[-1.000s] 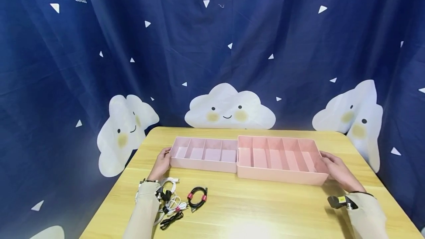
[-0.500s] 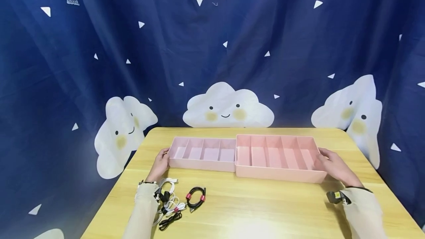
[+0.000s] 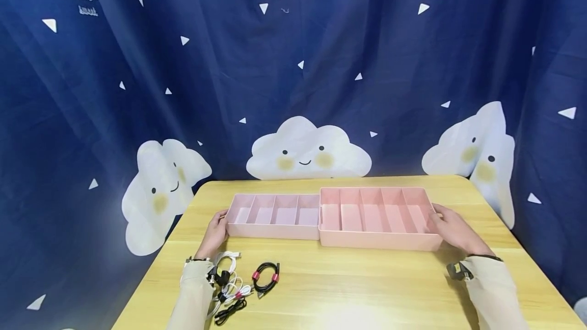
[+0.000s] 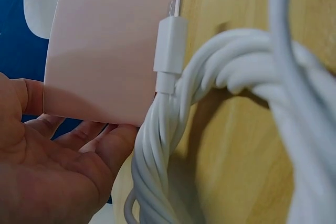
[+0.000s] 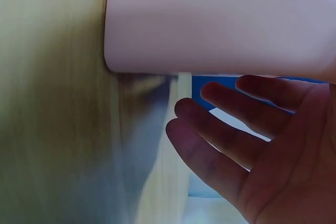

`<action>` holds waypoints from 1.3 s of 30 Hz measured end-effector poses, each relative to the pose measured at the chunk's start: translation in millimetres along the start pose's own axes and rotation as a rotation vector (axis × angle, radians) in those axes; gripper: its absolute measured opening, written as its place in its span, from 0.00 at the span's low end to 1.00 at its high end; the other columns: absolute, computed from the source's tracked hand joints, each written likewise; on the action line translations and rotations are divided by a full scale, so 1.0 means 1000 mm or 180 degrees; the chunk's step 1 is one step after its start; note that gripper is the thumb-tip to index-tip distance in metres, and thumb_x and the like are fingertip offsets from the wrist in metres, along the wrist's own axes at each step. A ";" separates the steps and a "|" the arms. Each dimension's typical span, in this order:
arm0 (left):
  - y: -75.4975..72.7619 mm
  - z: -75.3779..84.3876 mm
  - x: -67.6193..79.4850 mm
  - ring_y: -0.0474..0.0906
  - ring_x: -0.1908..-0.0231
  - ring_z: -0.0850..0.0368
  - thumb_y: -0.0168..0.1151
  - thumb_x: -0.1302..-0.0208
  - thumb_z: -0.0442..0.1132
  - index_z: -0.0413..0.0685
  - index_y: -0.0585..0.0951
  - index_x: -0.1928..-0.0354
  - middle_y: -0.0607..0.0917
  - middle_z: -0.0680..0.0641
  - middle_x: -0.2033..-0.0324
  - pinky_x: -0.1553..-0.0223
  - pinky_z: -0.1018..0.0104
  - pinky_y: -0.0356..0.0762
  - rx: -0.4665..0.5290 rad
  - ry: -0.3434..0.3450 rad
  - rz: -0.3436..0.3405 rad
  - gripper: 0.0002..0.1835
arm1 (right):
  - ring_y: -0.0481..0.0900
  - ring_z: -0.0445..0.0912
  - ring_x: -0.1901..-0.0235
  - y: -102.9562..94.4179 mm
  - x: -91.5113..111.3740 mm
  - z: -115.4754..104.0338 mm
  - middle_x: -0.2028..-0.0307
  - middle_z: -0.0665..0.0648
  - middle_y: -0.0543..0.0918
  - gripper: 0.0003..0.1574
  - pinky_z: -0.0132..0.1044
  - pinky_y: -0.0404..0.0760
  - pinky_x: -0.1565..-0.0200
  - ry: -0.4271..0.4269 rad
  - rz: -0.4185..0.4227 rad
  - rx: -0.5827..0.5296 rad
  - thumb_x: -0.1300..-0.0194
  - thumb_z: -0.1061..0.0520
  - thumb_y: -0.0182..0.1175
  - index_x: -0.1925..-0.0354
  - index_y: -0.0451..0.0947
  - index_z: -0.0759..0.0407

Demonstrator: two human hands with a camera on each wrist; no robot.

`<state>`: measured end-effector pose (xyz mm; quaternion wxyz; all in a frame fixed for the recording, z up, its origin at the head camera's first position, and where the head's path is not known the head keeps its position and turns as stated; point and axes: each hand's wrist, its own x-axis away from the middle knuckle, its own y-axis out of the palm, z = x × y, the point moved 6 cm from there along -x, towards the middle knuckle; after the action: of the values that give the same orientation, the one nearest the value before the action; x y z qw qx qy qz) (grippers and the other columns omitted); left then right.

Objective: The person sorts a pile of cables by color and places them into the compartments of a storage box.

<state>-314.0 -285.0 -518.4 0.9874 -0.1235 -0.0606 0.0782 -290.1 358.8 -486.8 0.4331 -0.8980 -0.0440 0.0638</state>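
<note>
A lilac divided storage box (image 3: 272,230) and a larger pink divided storage box (image 3: 378,241) stand end to end on the table, touching. Each has several compartments with nothing in them. My left hand (image 3: 214,232) holds the lilac box's left end; in the left wrist view its thumb (image 4: 31,95) is at the rim and the fingertips (image 4: 126,135) meet the end wall. My right hand (image 3: 454,228) is at the pink box's right end, its thumb over the rim. Below that end in the right wrist view, the other fingers (image 5: 220,135) spread loosely.
Near my left forearm lie a coiled white cable (image 3: 229,258), tangled white cables (image 3: 238,292), a black cable bundle (image 3: 231,311) and a black coiled cable with red ties (image 3: 266,276). A blue cloud-print curtain (image 3: 321,90) hangs behind the wooden table (image 3: 348,289).
The head view has turned slightly, so everything sits further left in it. Both hands stay at the outer ends of the two boxes, which remain end to end.
</note>
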 end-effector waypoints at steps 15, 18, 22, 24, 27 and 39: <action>-0.001 -0.007 -0.004 0.61 0.83 0.66 0.35 0.20 0.34 0.35 0.59 0.23 0.71 0.51 0.72 0.78 0.72 0.62 -0.0004 -0.0123 -0.0028 0.27 | 0.57 0.79 0.28 -0.001 -0.002 -0.012 0.27 0.86 0.54 0.50 0.74 0.56 0.31 -0.0327 0.0062 -0.0007 0.18 0.41 0.42 0.24 0.44 0.83; -0.001 -0.006 -0.003 0.61 0.83 0.67 0.36 0.21 0.34 0.37 0.61 0.24 0.69 0.53 0.75 0.78 0.73 0.61 -0.0032 -0.0084 -0.0001 0.27 | 0.48 0.80 0.25 0.001 -0.002 -0.012 0.25 0.86 0.49 0.54 0.75 0.52 0.29 -0.0256 0.0020 0.0078 0.19 0.38 0.42 0.23 0.43 0.82; -0.001 -0.004 -0.002 0.60 0.84 0.67 0.36 0.22 0.35 0.37 0.62 0.25 0.68 0.54 0.78 0.79 0.74 0.60 -0.0057 -0.0021 0.0043 0.27 | 0.47 0.78 0.24 0.001 -0.002 -0.013 0.23 0.83 0.47 0.56 0.75 0.53 0.30 -0.0206 -0.0001 0.0233 0.20 0.35 0.43 0.22 0.43 0.79; -0.001 -0.004 -0.002 0.60 0.84 0.67 0.36 0.22 0.35 0.38 0.63 0.25 0.68 0.54 0.78 0.79 0.74 0.60 -0.0058 -0.0028 0.0065 0.27 | 0.46 0.77 0.24 0.002 -0.002 -0.014 0.23 0.82 0.46 0.56 0.75 0.53 0.30 -0.0195 -0.0010 0.0280 0.21 0.34 0.44 0.22 0.41 0.78; -0.001 -0.005 -0.002 0.60 0.83 0.66 0.36 0.22 0.36 0.40 0.63 0.24 0.68 0.54 0.77 0.78 0.74 0.60 -0.0062 -0.0069 0.0077 0.27 | 0.45 0.77 0.23 0.003 -0.002 -0.016 0.22 0.81 0.44 0.58 0.76 0.52 0.30 -0.0176 -0.0039 0.0343 0.21 0.33 0.45 0.20 0.39 0.75; 0.000 -0.002 0.000 0.59 0.83 0.66 0.36 0.22 0.37 0.42 0.62 0.23 0.67 0.56 0.79 0.77 0.74 0.60 -0.0071 -0.0122 0.0056 0.28 | 0.40 0.78 0.23 0.005 -0.003 -0.018 0.22 0.83 0.41 0.62 0.72 0.44 0.25 -0.0245 -0.0037 0.0564 0.23 0.32 0.49 0.21 0.39 0.78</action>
<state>-313.7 -285.3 -520.8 0.9839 -0.1335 -0.0793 0.0886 -289.8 341.5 -479.8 0.5092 -0.8528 -0.0600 0.0993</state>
